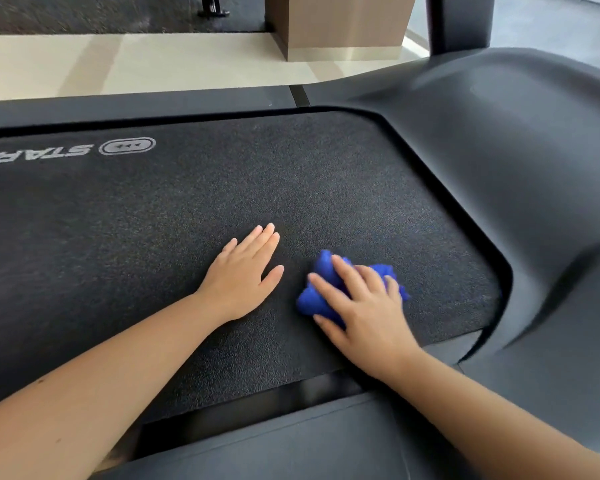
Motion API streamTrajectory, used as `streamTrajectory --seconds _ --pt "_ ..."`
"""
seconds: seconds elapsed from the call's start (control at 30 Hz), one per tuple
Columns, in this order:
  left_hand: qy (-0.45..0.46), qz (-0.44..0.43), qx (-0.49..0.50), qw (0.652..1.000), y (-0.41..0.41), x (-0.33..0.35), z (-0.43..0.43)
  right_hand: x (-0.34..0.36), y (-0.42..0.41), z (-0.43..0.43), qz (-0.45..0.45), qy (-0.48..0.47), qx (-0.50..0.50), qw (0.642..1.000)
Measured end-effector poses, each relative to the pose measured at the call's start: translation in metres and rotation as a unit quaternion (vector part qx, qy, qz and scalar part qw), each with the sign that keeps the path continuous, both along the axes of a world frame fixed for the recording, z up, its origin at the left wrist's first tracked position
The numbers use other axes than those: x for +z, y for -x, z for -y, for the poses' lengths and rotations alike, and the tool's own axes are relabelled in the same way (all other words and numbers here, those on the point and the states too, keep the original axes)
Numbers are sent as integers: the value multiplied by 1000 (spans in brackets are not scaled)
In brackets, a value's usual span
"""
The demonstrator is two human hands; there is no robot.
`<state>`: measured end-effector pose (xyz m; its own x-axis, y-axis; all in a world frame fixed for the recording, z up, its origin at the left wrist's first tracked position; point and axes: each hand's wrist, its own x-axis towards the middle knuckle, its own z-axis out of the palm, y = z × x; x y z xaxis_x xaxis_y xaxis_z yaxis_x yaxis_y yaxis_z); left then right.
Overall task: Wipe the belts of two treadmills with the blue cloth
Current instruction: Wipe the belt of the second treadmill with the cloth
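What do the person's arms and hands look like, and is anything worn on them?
The left forearm and right forearm are bare, no sleeve in view. The left hand and right hand wear no gloves, rings, watch or bracelet.

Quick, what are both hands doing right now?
Left hand: open, flat on the treadmill belt, holding nothing.
Right hand: fingers curled over the bunched blue cloth, pressing it on the belt.

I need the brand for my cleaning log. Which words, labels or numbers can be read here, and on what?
"STAR": white print on the treadmill belt, upside down from this view; the rest is cut off at the left edge.
Oval logo beside it: small marks, no readable letters.
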<state>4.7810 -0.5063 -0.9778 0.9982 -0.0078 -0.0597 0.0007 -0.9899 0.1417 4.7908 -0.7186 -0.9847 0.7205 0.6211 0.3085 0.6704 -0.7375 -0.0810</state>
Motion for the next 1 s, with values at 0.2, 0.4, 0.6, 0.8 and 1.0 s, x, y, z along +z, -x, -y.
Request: streamTrajectory --seconds 0.2,0.4,0.6,0.8,1.0 --pt "21 -15 60 998 1 0 -19 0 -5 -10 -33 5 76 997" --pt "18 -21 94 995 -8 -2 -22 -1 -33 -29 -38 6 75 996" --pt "16 -19 150 988 -45 -2 -45 -3 -88 -62 -48 3 71 996" --pt "21 -11 151 988 -95 2 -56 -5 -144 -91 -39 -18 60 997" --pt "19 12 189 982 -107 -6 -56 -4 -200 -125 -51 -14 25 998"
